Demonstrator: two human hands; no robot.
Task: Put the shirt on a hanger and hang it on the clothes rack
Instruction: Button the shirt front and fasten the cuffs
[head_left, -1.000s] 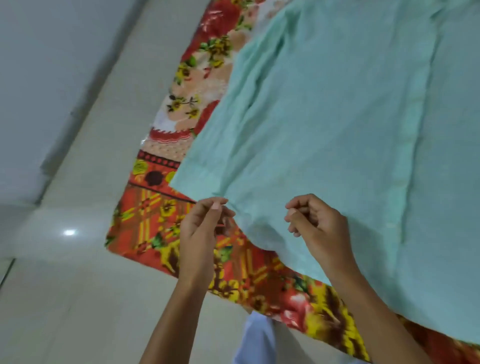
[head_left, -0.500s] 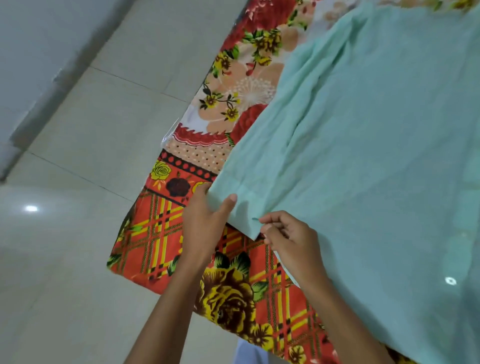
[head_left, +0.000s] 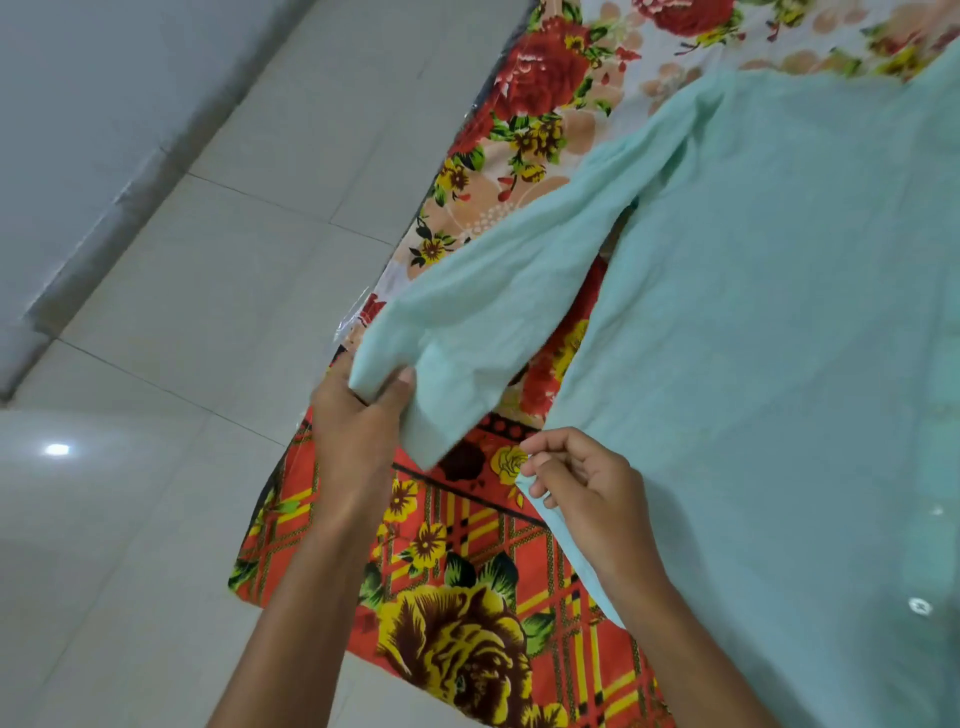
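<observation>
We saw the mint shirt (head_left: 779, 364) lying spread on the flowered cloth (head_left: 457, 613), its sleeve (head_left: 488, 306) stretched toward the cloth's floor-side edge. The left hand (head_left: 358, 431) gripped the sleeve's cuff end, thumb on top. The right hand (head_left: 582, 488), fingers curled, pinched the shirt's side edge over the cloth.
</observation>
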